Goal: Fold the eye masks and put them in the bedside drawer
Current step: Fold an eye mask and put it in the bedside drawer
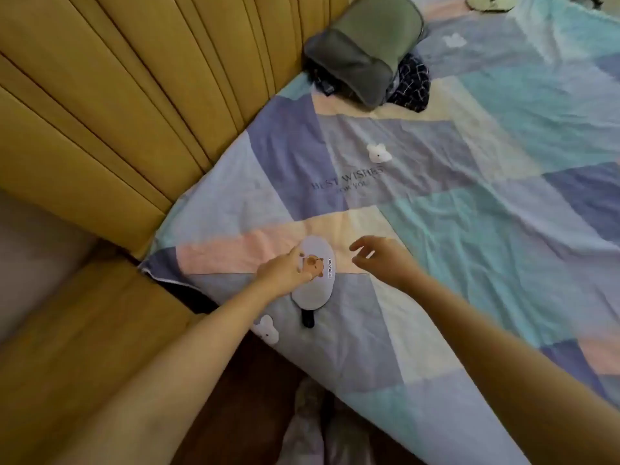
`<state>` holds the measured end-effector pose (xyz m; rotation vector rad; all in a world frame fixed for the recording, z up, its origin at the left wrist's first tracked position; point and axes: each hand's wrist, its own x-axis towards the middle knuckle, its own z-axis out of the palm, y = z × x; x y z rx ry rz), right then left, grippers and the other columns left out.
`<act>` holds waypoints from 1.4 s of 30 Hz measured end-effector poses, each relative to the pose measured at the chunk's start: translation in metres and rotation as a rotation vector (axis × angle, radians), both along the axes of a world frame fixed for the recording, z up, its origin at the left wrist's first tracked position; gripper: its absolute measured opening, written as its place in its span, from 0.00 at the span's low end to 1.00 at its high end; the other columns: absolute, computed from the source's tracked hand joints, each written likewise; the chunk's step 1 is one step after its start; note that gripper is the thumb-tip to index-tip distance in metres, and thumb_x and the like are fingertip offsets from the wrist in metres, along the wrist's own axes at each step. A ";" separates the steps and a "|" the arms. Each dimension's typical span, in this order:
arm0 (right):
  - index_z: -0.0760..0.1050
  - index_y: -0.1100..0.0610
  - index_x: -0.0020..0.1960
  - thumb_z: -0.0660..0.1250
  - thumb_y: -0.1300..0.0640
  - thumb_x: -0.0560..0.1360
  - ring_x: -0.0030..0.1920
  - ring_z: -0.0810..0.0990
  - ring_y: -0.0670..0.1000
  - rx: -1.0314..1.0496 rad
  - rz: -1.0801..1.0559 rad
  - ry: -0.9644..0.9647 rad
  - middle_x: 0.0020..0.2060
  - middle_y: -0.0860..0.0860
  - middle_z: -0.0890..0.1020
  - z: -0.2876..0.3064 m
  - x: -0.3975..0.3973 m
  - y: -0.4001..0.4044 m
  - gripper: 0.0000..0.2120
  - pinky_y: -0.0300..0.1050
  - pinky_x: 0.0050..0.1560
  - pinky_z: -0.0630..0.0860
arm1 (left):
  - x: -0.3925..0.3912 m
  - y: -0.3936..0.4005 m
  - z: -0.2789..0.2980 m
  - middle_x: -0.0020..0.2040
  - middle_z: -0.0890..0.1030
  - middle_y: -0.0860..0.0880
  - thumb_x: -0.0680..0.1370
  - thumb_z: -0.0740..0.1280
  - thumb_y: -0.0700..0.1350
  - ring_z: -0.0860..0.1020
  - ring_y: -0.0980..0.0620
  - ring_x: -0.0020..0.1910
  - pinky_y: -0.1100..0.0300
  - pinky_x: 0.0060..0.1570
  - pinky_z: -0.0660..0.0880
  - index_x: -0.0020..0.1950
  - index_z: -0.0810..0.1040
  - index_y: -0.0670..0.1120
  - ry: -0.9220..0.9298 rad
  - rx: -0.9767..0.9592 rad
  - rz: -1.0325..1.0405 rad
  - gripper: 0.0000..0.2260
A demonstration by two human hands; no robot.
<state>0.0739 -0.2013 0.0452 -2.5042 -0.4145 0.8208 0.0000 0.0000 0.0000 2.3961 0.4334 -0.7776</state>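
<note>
Near the bed's left edge, by the headboard corner, the left hand (288, 268) is pressing the pale lilac fabric eye mask with a bear print (313, 273) flat, probably steadying it for folding. The right hand (379, 260) is hovering just beside it, fingers loosely apart, holding nothing.

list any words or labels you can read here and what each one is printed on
"BEST WISHES" on the patchwork pastel bedspread, on its purple patch.
"FOR YOU" on the line beneath, fainter.
"CAPY BARA", probably, in small print on the pale lilac oval eye mask beside its brown animal picture; the last letters are blurred.
No other text shows.
</note>
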 end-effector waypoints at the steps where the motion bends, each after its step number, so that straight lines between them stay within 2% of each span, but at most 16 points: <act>1: 0.77 0.48 0.55 0.66 0.54 0.74 0.52 0.78 0.51 -0.010 -0.014 0.041 0.45 0.45 0.80 -0.013 0.003 0.006 0.11 0.49 0.54 0.75 | 0.001 0.005 -0.009 0.58 0.79 0.52 0.72 0.65 0.61 0.77 0.47 0.58 0.56 0.48 0.69 0.67 0.65 0.51 0.031 -0.002 0.016 0.27; 3: 0.77 0.50 0.56 0.66 0.54 0.74 0.52 0.78 0.52 -0.036 -0.029 0.110 0.46 0.47 0.80 -0.034 0.007 0.015 0.11 0.49 0.54 0.76 | 0.003 0.011 -0.028 0.62 0.77 0.48 0.73 0.66 0.57 0.76 0.45 0.59 0.55 0.48 0.70 0.66 0.66 0.49 0.072 -0.023 0.056 0.25; 8: 0.73 0.54 0.63 0.68 0.55 0.74 0.53 0.77 0.53 -0.029 -0.118 0.316 0.49 0.50 0.78 -0.088 0.004 0.029 0.18 0.47 0.56 0.74 | 0.011 0.020 -0.073 0.68 0.71 0.42 0.76 0.66 0.50 0.73 0.42 0.64 0.51 0.58 0.72 0.72 0.62 0.43 0.090 -0.037 0.135 0.27; 10: 0.69 0.55 0.68 0.68 0.56 0.74 0.57 0.77 0.55 -0.034 -0.158 0.390 0.55 0.52 0.79 -0.107 -0.001 0.032 0.23 0.46 0.57 0.73 | 0.011 0.017 -0.086 0.67 0.73 0.42 0.76 0.66 0.49 0.74 0.42 0.61 0.51 0.56 0.73 0.70 0.63 0.43 0.078 -0.076 0.161 0.25; 12: 0.65 0.58 0.70 0.68 0.60 0.74 0.57 0.77 0.56 0.013 -0.233 0.453 0.58 0.55 0.79 -0.119 -0.007 0.035 0.26 0.42 0.52 0.71 | 0.011 0.011 -0.094 0.62 0.76 0.44 0.75 0.67 0.48 0.76 0.43 0.57 0.53 0.53 0.74 0.68 0.65 0.44 0.049 -0.141 0.214 0.24; 14: 0.62 0.59 0.72 0.67 0.64 0.74 0.51 0.77 0.55 0.098 -0.338 0.499 0.55 0.57 0.79 -0.125 -0.010 0.037 0.28 0.40 0.48 0.71 | 0.012 0.006 -0.094 0.55 0.79 0.45 0.74 0.68 0.46 0.77 0.44 0.53 0.53 0.51 0.75 0.68 0.66 0.46 0.005 -0.208 0.272 0.23; 17: 0.62 0.59 0.72 0.68 0.66 0.73 0.50 0.77 0.53 0.219 -0.467 0.520 0.53 0.56 0.79 -0.127 -0.008 0.037 0.29 0.37 0.40 0.71 | 0.018 0.001 -0.089 0.47 0.79 0.46 0.74 0.68 0.42 0.78 0.44 0.48 0.51 0.49 0.76 0.71 0.64 0.51 -0.087 -0.162 0.271 0.27; 20: 0.68 0.55 0.69 0.70 0.64 0.71 0.50 0.79 0.54 0.239 -0.462 0.406 0.52 0.57 0.80 -0.119 -0.003 0.033 0.28 0.41 0.43 0.73 | 0.023 0.001 -0.076 0.48 0.81 0.45 0.74 0.70 0.41 0.78 0.45 0.48 0.58 0.46 0.72 0.72 0.68 0.52 -0.168 -0.124 0.221 0.27; 23: 0.75 0.55 0.63 0.72 0.62 0.70 0.43 0.77 0.52 0.206 -0.375 0.214 0.43 0.52 0.79 -0.096 0.003 0.026 0.22 0.41 0.42 0.73 | 0.027 -0.001 -0.052 0.50 0.83 0.45 0.71 0.74 0.44 0.78 0.45 0.50 0.59 0.47 0.71 0.67 0.75 0.50 -0.245 -0.110 0.195 0.25; 26: 0.80 0.57 0.57 0.73 0.60 0.70 0.42 0.78 0.53 0.204 -0.318 0.060 0.41 0.54 0.81 -0.058 0.004 0.014 0.15 0.46 0.45 0.74 | 0.030 -0.007 -0.017 0.47 0.83 0.45 0.70 0.74 0.42 0.77 0.46 0.48 0.54 0.49 0.75 0.53 0.84 0.46 -0.351 -0.122 0.160 0.12; 28: 0.83 0.56 0.52 0.72 0.56 0.72 0.42 0.79 0.53 0.214 -0.269 0.003 0.42 0.55 0.83 -0.033 0.004 0.005 0.10 0.47 0.44 0.74 | 0.032 -0.011 0.008 0.43 0.82 0.46 0.70 0.73 0.44 0.75 0.47 0.47 0.51 0.48 0.74 0.46 0.85 0.46 -0.423 -0.095 0.095 0.07; 32: 0.83 0.57 0.45 0.71 0.53 0.73 0.42 0.78 0.48 0.305 -0.253 -0.054 0.42 0.51 0.79 0.027 0.005 -0.017 0.07 0.41 0.42 0.72 | 0.038 -0.019 0.068 0.48 0.76 0.49 0.70 0.75 0.47 0.70 0.50 0.51 0.57 0.50 0.71 0.48 0.85 0.44 -0.505 -0.059 0.066 0.10; 35: 0.82 0.58 0.42 0.70 0.57 0.74 0.34 0.78 0.42 0.428 -0.311 -0.028 0.35 0.51 0.81 0.082 0.005 -0.030 0.05 0.33 0.38 0.73 | 0.036 -0.033 0.124 0.50 0.77 0.53 0.74 0.72 0.44 0.74 0.54 0.54 0.66 0.52 0.71 0.49 0.82 0.43 -0.393 -0.439 0.249 0.06; 37: 0.81 0.55 0.39 0.70 0.58 0.74 0.31 0.78 0.44 0.523 -0.354 -0.040 0.32 0.51 0.81 0.119 0.003 -0.039 0.05 0.38 0.37 0.76 | 0.029 -0.045 0.160 0.48 0.83 0.54 0.74 0.72 0.45 0.79 0.56 0.51 0.67 0.49 0.75 0.52 0.80 0.42 -0.306 -0.695 0.365 0.09; 40: 0.81 0.62 0.40 0.71 0.60 0.73 0.29 0.78 0.42 0.655 -0.408 -0.087 0.32 0.54 0.81 0.165 -0.002 -0.045 0.05 0.37 0.32 0.77 | 0.024 -0.064 0.199 0.55 0.82 0.48 0.71 0.75 0.46 0.80 0.51 0.55 0.54 0.54 0.79 0.59 0.75 0.44 -0.323 -0.768 0.366 0.19; 42: 0.80 0.66 0.43 0.72 0.61 0.72 0.31 0.79 0.44 0.746 -0.450 -0.094 0.35 0.56 0.82 0.194 -0.009 -0.049 0.07 0.37 0.32 0.77 | 0.022 -0.077 0.228 0.54 0.82 0.47 0.71 0.75 0.42 0.80 0.50 0.53 0.54 0.53 0.79 0.56 0.76 0.46 -0.399 -0.791 0.356 0.16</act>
